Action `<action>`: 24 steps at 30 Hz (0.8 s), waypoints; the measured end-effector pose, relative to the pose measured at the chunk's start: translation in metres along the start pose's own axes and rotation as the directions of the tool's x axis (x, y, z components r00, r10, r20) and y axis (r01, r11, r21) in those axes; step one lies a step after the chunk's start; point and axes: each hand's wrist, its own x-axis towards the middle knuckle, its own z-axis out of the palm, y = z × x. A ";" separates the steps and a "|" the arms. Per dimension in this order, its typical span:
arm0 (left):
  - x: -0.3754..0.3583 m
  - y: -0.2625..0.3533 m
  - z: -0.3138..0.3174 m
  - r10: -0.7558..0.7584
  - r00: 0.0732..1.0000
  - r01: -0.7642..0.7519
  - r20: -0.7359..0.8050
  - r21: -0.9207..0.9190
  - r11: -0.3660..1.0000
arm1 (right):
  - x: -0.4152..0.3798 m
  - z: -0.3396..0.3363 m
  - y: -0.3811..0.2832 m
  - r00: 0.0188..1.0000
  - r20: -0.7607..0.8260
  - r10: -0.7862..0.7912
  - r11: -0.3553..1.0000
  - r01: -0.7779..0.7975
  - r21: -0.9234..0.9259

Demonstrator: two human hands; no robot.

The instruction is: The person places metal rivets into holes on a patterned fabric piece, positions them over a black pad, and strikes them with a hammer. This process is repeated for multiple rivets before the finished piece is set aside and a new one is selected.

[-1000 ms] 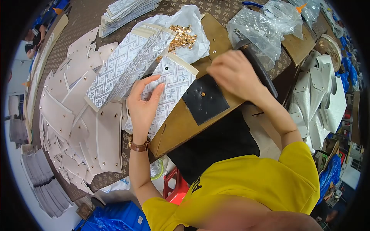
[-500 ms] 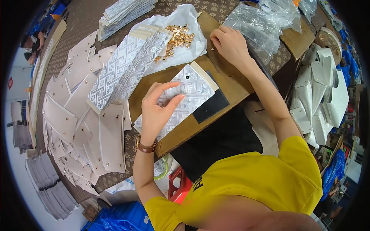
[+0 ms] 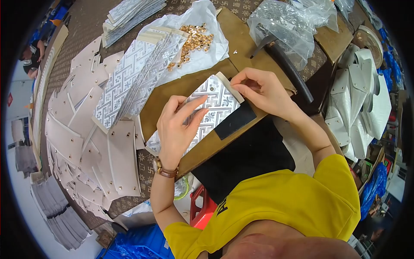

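A grey-white patterned panel [image 3: 217, 107] with a pale edge strip lies on the brown board [image 3: 189, 162], partly over a black slab [image 3: 235, 121]. My left hand [image 3: 174, 127] rests on the panel's lower left part, with thumb and index finger apart and nothing seen between them. At the panel's upper right corner, my right hand [image 3: 263, 90] is closed in a pinch beside the pale strip; what its fingertips hold is hidden. A small round dark spot shows near that end of the panel. Gold-coloured studs [image 3: 199, 41] lie on white sheeting [image 3: 220, 47] beyond the panel.
Patterned panels [image 3: 125, 82] and overlapping beige pieces with studs [image 3: 71, 142] lie at the left. A dark-handled tool [image 3: 291, 69] lies right of my right hand, near clear plastic bags [image 3: 297, 26]. White pieces [image 3: 355, 99] are stacked at the right. Another person [image 3: 32, 58] is at the far left.
My right hand has moved down and left from the board to the panel's corner. The dark-handled tool now shows more fully. My left hand stays on the panel.
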 end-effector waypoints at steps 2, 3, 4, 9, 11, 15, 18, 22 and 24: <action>-0.002 -0.001 0.000 0.010 0.999 -0.011 0.036 0.050 0.999 | -0.001 0.001 -0.002 1.000 -0.010 0.015 1.000 -0.015 -0.016; -0.003 -0.001 0.000 0.013 0.998 -0.017 0.054 0.075 0.997 | -0.002 0.002 -0.002 1.000 -0.014 0.023 0.999 -0.023 -0.023; -0.003 -0.001 0.001 0.011 0.998 -0.016 0.059 0.074 0.997 | -0.002 0.002 -0.003 1.000 -0.015 0.027 0.999 -0.028 -0.020; 0.005 0.010 -0.006 0.196 0.979 -0.201 0.054 0.112 0.973 | 0.001 0.002 -0.011 1.000 -0.023 -0.006 1.000 0.007 0.026; 0.007 0.013 -0.009 0.285 0.956 -0.293 0.069 0.194 0.936 | 0.004 0.003 -0.016 0.998 -0.025 -0.062 0.997 0.063 0.052; 0.006 0.003 -0.010 0.286 0.958 -0.288 0.036 0.145 0.947 | 0.013 0.011 -0.019 0.989 -0.046 -0.138 0.990 0.139 0.033; 0.005 -0.001 -0.008 0.313 0.943 -0.328 0.110 0.156 0.932 | 0.010 0.009 -0.011 0.986 -0.063 -0.153 0.988 0.151 -0.038; 0.004 0.004 -0.009 0.316 0.924 -0.355 0.215 0.183 0.917 | -0.004 0.008 0.000 0.992 -0.074 -0.101 0.993 0.096 -0.065; 0.003 0.005 -0.008 0.311 0.916 -0.362 0.253 0.191 0.913 | -0.009 0.009 0.005 0.995 -0.079 -0.067 0.996 0.062 -0.060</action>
